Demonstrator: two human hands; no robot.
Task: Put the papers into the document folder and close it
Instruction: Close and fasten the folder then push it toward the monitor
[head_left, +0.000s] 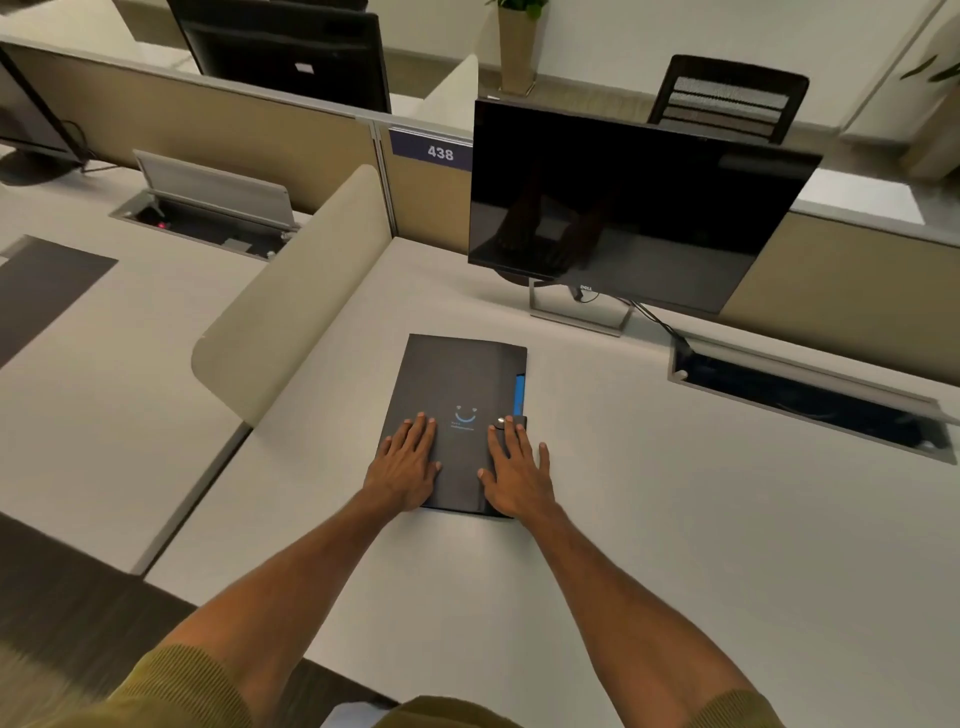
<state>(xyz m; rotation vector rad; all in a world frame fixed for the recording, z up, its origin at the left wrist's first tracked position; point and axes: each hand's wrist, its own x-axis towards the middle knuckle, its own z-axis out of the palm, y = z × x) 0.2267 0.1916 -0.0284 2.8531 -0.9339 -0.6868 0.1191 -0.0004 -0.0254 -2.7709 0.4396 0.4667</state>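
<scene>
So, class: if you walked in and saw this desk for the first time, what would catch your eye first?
Two bare hands, the left hand and the right hand, lie flat on a closed dark folder in the middle of the desk. Behind it stands a big black monitor, switched off, and a sign reading 438 sits on the partition to its left.

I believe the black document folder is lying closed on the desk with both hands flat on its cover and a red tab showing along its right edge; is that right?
Nearly. The head view shows the tab along the right edge of the black document folder is blue, not red. The rest holds: the folder lies closed on the desk, with the left hand and right hand flat on its cover.
</scene>
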